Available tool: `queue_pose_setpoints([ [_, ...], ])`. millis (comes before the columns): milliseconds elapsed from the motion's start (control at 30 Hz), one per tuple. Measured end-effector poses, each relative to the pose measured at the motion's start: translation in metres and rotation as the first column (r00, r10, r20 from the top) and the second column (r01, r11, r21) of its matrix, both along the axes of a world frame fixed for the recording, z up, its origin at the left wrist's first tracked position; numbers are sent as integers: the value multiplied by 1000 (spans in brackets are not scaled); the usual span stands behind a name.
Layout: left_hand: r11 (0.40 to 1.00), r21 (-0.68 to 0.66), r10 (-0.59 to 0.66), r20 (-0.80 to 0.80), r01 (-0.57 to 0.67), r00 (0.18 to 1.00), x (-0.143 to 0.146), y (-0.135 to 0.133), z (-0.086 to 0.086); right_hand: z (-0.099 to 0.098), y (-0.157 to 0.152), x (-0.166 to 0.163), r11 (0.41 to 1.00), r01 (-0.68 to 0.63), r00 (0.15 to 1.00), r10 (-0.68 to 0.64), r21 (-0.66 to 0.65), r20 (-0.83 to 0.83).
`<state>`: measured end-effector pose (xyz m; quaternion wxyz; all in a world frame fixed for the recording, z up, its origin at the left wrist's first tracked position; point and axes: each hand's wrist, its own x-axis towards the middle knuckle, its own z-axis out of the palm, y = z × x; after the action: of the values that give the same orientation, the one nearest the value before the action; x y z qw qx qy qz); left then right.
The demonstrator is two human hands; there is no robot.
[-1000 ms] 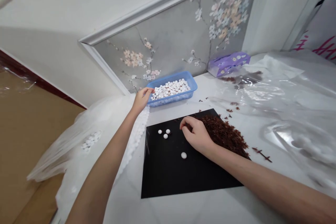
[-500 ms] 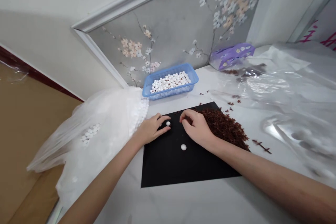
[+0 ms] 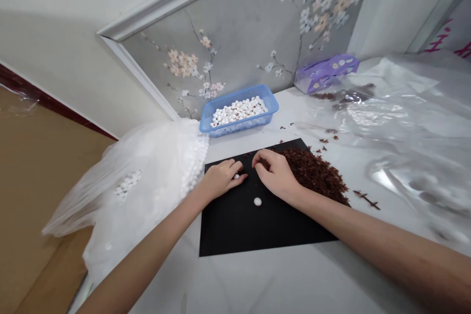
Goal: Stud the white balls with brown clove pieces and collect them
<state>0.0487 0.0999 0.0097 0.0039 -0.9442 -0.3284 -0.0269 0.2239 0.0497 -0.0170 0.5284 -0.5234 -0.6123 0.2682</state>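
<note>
Over the black mat (image 3: 235, 230), my left hand (image 3: 222, 179) is closed with thumb and fingertips about a small white ball (image 3: 236, 176). To its right, my right hand (image 3: 274, 174) is curled in a pinch. Whatever its fingertips hold, if anything, is too small to make out. Another white ball (image 3: 257, 201) lies on the mat below and between the two hands. Just beyond my right hand spreads a heap of small brown star-shaped pieces (image 3: 316, 176).
A blue basket (image 3: 239, 125) of white balls stands by the wall. At left is a white bag (image 3: 147, 191) of balls. Clear plastic bags (image 3: 382, 113) and a purple packet (image 3: 327, 72) lie at right. A brown twig-like piece (image 3: 366, 199) sits beside the mat.
My left hand has moved slightly right, and its thumb and fingers have closed in on the white ball. My right hand stays pinched in nearly the same place.
</note>
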Motion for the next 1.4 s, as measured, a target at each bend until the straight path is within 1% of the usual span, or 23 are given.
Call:
queue_pose_setpoints([
  [67, 1000, 6, 27, 34, -27, 999, -1, -2, 2, 0, 0, 0, 1000, 4, 1000, -4, 2, 2],
  [167, 997, 14, 72, 153, -75, 986, 1, -17, 12, 0, 0, 0, 1000, 12, 1000, -12, 7, -5],
  [200, 998, 7, 66, 207, -69, 976, 2, -24, 16, 1, 0, 0, 1000, 13, 1000, -13, 9, -11],
  [233, 999, -3, 35, 240, -35, 970, 4, -33, 19, 1, 0, 0, 1000, 10, 1000, -10, 14, -15],
  [267, 1000, -7, -26, 241, 29, 970, 6, -42, 21, 1, -1, 0, 1000, 6, 1000, -5, 21, -16],
  [333, 990, 20, -142, 173, 141, 975, 12, -59, 20, 1, -1, 0, 1000, -2, 1000, 2, 31, -11],
  [367, 983, 46, -182, 125, 177, 975, 14, -66, 18, 1, -1, 0, 999, -2, 1000, 2, 32, -8],
  [467, 962, 164, -224, 12, 219, 975, 21, -77, 9, 1, -1, 0, 1000, 5, 1000, -4, 28, -10],
  [567, 945, 253, -200, -51, 206, 979, 25, -75, 6, 0, -1, -1, 1000, 3, 1000, -3, 29, -17],
  [667, 971, 216, -83, -89, 100, 993, 28, -69, 7, 0, -1, -1, 1000, 9, 1000, -9, 22, -15],
  [733, 982, 178, -45, -118, 66, 992, 28, -66, 5, 0, -1, -1, 1000, 10, 1000, -10, 15, -13],
  [800, 980, 176, -73, -136, 96, 988, 27, -64, 2, 1, -1, 0, 1000, 5, 1000, -5, 11, -11],
  [867, 966, 213, -117, -135, 145, 984, 24, -61, 4, 1, -1, -1, 1000, 1, 1000, -1, 5, -12],
  [933, 943, 287, -143, -105, 168, 984, 21, -52, 16, 0, 0, -1, 1000, 2, 1000, -2, 2, -15],
  [1000, 916, 384, -125, -15, 121, 992, 19, -34, 39, 0, 0, -1, 1000, 1, 1000, -1, 3, -15],
  [1033, 902, 431, -68, 92, 22, 993, 19, -20, 52, 0, 0, -1, 1000, -3, 1000, 3, 4, -12],
  [1067, 892, 445, -5, 197, -85, 980, 20, -3, 65, 0, 0, -1, 1000, -8, 1000, 8, 3, -8],
  [1133, 852, 431, 125, 384, -297, 915, 24, 35, 85, 1, -1, -1, 1000, -18, 1000, 18, -3, -1],
  [1167, 845, 394, 182, 426, -362, 886, 26, 55, 90, 1, -1, -1, 1000, -21, 1000, 21, -6, 1],
  [1200, 856, 329, 238, 435, -400, 868, 28, 74, 92, 1, -1, -1, 1000, -22, 1000, 22, -7, 3],
  [1267, 895, 147, 349, 354, -420, 868, 29, 105, 85, 2, -2, -1, 1000, -21, 1000, 21, -7, 2],
  [1333, 898, 101, 381, 306, -428, 872, 28, 123, 71, 2, -2, -1, 1000, -22, 1000, 22, -5, 3],
  [1400, 902, 95, 378, 296, -421, 877, 23, 127, 58, 2, -1, -1, 1000, -23, 1000, 24, -8, 7],
])
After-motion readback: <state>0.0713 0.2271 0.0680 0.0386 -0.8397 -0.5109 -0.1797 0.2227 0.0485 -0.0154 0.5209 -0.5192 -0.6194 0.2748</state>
